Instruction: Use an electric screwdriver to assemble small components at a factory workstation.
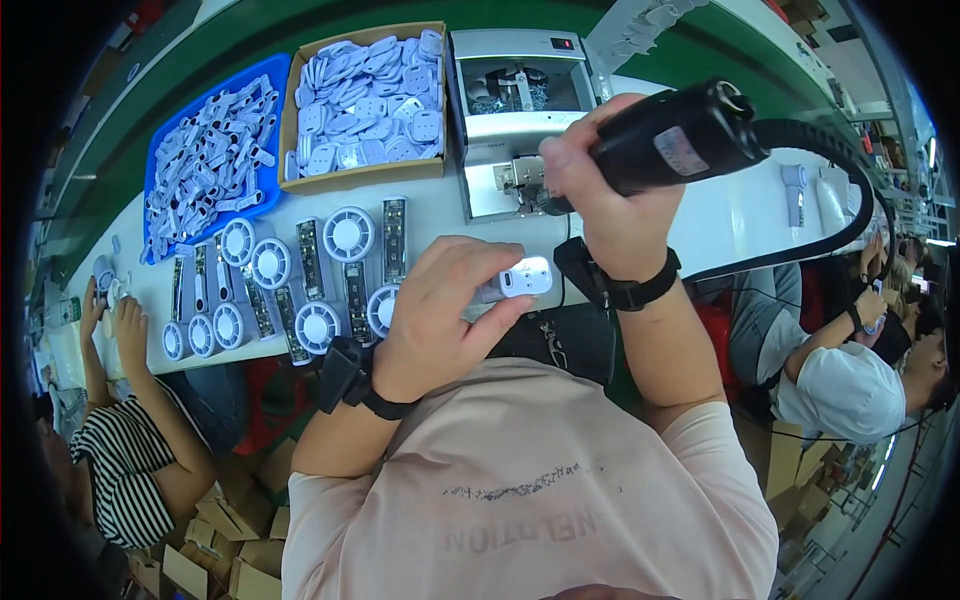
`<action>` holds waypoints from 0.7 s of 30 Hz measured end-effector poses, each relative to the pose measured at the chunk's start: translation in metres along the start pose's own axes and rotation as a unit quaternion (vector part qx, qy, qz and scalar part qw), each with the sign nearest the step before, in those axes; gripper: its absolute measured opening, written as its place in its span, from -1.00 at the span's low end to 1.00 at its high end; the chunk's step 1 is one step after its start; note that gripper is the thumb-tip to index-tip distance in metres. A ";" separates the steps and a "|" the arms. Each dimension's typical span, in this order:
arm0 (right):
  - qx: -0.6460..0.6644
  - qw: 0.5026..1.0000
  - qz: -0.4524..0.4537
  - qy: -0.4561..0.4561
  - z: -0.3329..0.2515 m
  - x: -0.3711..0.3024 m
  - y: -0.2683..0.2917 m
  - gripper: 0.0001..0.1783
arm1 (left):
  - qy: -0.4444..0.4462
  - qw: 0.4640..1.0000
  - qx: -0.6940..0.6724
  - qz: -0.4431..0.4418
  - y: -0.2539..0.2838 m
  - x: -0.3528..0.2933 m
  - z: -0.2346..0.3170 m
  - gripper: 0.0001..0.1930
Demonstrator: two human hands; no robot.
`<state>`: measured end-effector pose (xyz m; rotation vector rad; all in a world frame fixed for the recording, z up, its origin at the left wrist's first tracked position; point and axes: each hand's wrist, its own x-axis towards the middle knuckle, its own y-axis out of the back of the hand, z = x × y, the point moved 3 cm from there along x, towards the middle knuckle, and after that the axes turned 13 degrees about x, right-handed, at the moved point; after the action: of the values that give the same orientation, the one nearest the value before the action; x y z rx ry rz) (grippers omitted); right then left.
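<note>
My left hand [435,315] is closed round a small white plastic handheld fan [527,277], its oval end facing up between thumb and fingers; the rest is hidden by the hand. My right hand [615,200] grips a black electric screwdriver [665,145] with a thick cable. The driver's nose points left, at the front outlet of a metal screw feeder [520,125]; whether its bit touches a screw I cannot tell. Several white fans with round heads [348,234] and uncovered circuit boards [395,238] lie in rows to the left of my left hand.
A cardboard box [365,180] of white covers and a blue tray [160,190] of small white parts stand at the back left. The driver's cable [800,250] loops over the table's right side. Co-workers sit to my left and right; cartons [235,515] lie below.
</note>
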<state>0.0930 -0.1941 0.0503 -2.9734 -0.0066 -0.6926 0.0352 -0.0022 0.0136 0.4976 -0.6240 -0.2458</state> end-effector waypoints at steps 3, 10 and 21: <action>0.008 0.999 0.007 -0.042 -0.006 0.006 0.000 -0.64 | -0.005 1.000 0.001 -0.002 0.001 0.001 -0.001 -0.58; 0.088 0.995 0.035 0.033 -0.009 0.008 -0.004 -0.68 | -0.006 1.000 0.009 -0.006 -0.001 0.001 0.000 -0.58; 0.035 0.991 0.018 -0.128 -0.008 -0.002 -0.009 -0.60 | -0.011 1.000 0.001 0.002 -0.002 0.001 0.005 -0.59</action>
<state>0.0872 -0.1863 0.0570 -2.9628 0.0053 -0.2962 0.0330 -0.0057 0.0164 0.4959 -0.6466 -0.2469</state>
